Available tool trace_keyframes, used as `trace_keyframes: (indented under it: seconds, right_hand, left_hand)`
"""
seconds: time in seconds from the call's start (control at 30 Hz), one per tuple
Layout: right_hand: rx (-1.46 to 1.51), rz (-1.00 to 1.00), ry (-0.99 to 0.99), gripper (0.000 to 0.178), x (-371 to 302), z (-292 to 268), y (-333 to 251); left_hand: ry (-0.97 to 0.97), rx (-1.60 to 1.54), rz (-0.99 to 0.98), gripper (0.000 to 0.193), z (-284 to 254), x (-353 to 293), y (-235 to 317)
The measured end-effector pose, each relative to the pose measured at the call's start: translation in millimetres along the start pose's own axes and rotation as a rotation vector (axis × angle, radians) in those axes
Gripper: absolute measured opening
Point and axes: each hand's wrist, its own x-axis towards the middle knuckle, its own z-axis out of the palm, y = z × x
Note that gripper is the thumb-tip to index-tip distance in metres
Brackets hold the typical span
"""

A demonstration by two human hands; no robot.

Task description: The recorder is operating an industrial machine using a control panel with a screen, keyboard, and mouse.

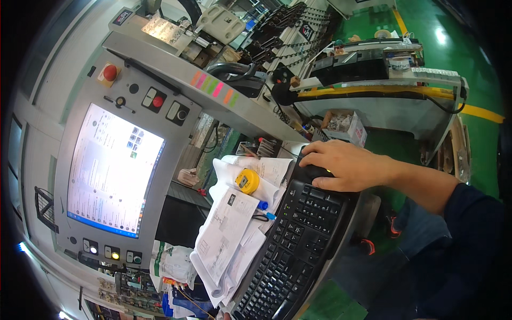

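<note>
My right hand (344, 165) rests over a black computer mouse (312, 172), its fingers curved round it and the palm covering part of it. The mouse sits at the far end of a black keyboard (290, 248), which my right hand does not touch. Of my left hand, only what looks like a small bit of skin shows at the lower edge by the keyboard's near corner; its fingers are hidden. Beside the keyboard lie printed drawing sheets (226, 229), with a yellow tape measure (247, 181) and a blue-capped marker (262, 205) on top.
To the left stands a grey control panel with a lit screen (114, 170) and a red emergency-stop button (110, 73). A white plastic bag (176, 264) lies below the sheets. Beyond my right hand are a cardboard box (344, 127) and a machine with a yellow rail (373, 92).
</note>
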Motion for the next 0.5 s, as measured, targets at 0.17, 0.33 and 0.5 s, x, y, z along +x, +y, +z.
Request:
trace_keyframes:
  seconds: [0.17, 0.33, 0.5]
  right_hand:
    - [0.014, 0.004, 0.004, 0.051, -1, 1, 4]
    - [0.015, 0.022, 0.02, 0.054, 0, 5, 6]
    - [0.03, 0.023, 0.039, 0.056, 1, 4, 6]
  left_hand:
    - [0.182, -0.044, 0.17, 0.057, 29, -15, 36]
    - [0.048, -0.493, 0.771, 0.059, 88, 5, 75]
    - [-0.457, -1.185, 0.905, 0.052, 139, 15, 142]
